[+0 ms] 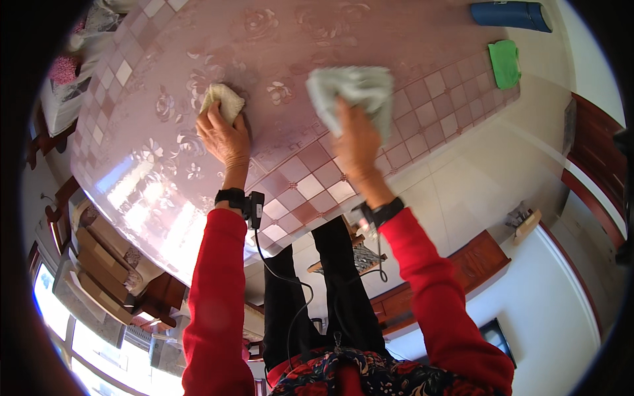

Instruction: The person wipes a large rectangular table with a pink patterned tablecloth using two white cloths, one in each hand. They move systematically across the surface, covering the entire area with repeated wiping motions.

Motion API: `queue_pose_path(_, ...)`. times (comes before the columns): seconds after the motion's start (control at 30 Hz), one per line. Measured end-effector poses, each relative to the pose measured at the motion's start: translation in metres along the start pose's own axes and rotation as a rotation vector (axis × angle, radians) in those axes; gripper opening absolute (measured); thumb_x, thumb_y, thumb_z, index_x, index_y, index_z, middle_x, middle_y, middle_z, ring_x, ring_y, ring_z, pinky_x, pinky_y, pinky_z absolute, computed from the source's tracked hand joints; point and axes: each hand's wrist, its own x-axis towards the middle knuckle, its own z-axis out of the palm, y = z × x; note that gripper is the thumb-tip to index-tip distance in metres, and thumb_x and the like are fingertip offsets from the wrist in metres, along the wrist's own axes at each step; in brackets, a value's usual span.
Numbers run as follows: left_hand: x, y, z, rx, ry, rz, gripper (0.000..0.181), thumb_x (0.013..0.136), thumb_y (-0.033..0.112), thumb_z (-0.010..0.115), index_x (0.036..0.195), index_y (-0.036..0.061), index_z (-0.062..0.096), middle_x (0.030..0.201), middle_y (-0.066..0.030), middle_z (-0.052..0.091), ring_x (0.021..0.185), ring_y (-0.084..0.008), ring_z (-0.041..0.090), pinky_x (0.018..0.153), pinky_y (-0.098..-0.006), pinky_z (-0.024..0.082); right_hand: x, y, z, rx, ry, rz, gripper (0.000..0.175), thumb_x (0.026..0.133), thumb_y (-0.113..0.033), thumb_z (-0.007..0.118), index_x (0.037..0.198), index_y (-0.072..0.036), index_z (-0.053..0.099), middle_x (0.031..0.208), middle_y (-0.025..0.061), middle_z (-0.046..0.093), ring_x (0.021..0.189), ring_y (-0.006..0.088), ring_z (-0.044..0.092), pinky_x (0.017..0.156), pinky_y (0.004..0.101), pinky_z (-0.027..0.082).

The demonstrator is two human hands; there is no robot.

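Note:
Before me is a table with a glossy, flower-patterned cover (277, 44) and a checkered border. My left hand (224, 136) grips a folded cream cloth (225, 101) against the cover, left of the middle. Farther right, my right hand (357, 143) holds a pale grey-green cloth (359, 84) over the tabletop, near the checkered border. That cloth and hand are blurred, and I cannot tell whether the cloth lies fully flat on the surface. Each wrist wears a black strap with a cable.
A green cloth (504, 64) lies at the table's right corner, with a dark blue cylindrical bottle (510, 16) on its side in the picture behind it. A wooden sofa with cushions (104, 257) stands left. A reddish wooden cabinet (475, 262) is at the lower right.

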Motion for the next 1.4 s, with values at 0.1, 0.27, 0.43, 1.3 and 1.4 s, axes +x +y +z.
queue_pose_path(0.1, -0.002, -0.002, 0.0, -0.007, -0.013, -0.004, 0.053, 0.071, 0.017, 0.073, 0.119, 0.0123, 0.052, 0.115, -0.0107, 0.051, 0.109, -0.0341, 0.049, 0.093, -0.0446, 0.043, -0.041, -0.062, 0.007, 0.045, -0.225, -0.03, 0.06, 0.068, -0.007, 0.071, 0.125, -0.016, 0.053, 0.086, 0.0095, 0.053, 0.07, 0.0283, 0.06, 0.057, 0.0396, 0.049)
queue_pose_path(0.27, -0.001, -0.003, 0.0, -0.014, -0.01, 0.016, 0.054, 0.071, 0.017, 0.073, 0.12, 0.0126, 0.052, 0.116, -0.0105, 0.05, 0.109, -0.0343, 0.049, 0.093, -0.0444, 0.043, -0.093, -0.083, -0.006, 0.218, -0.411, -0.296, 0.043, 0.075, -0.01, 0.065, 0.117, -0.016, 0.058, 0.079, 0.0051, 0.053, 0.065, 0.0207, 0.059, 0.053, 0.035, 0.049)
queue_pose_path(0.43, -0.001, -0.002, -0.001, -0.028, -0.029, -0.005, 0.052, 0.073, 0.018, 0.072, 0.121, 0.0132, 0.051, 0.116, -0.01, 0.05, 0.11, -0.0334, 0.049, 0.094, -0.0439, 0.042, -0.098, -0.034, -0.026, 0.264, -0.452, -0.2, 0.044, 0.075, -0.011, 0.066, 0.118, -0.019, 0.059, 0.081, 0.0051, 0.054, 0.073, 0.0228, 0.061, 0.064, 0.0365, 0.05)
queue_pose_path(1.3, 0.006, -0.016, -0.015, -0.379, -0.058, 0.004, 0.039, 0.076, 0.016, 0.067, 0.114, 0.0111, 0.057, 0.11, -0.0126, 0.055, 0.105, -0.0352, 0.053, 0.09, -0.0445, 0.044, -0.054, 0.042, -0.026, -0.202, 0.066, 0.269, 0.054, 0.078, -0.008, 0.066, 0.128, -0.009, 0.046, 0.107, 0.0186, 0.059, 0.096, 0.0392, 0.059, 0.079, 0.0492, 0.048)
queue_pose_path(1.4, 0.004, -0.043, -0.028, -0.572, -0.284, 0.036, 0.038, 0.076, 0.01, 0.063, 0.114, 0.0111, 0.059, 0.111, -0.013, 0.056, 0.105, -0.0357, 0.053, 0.091, -0.0445, 0.044, -0.125, -0.051, 0.001, -0.097, -0.014, 0.104, 0.049, 0.076, -0.004, 0.061, 0.124, -0.009, 0.051, 0.094, 0.0161, 0.055, 0.084, 0.0356, 0.058, 0.072, 0.0471, 0.047)
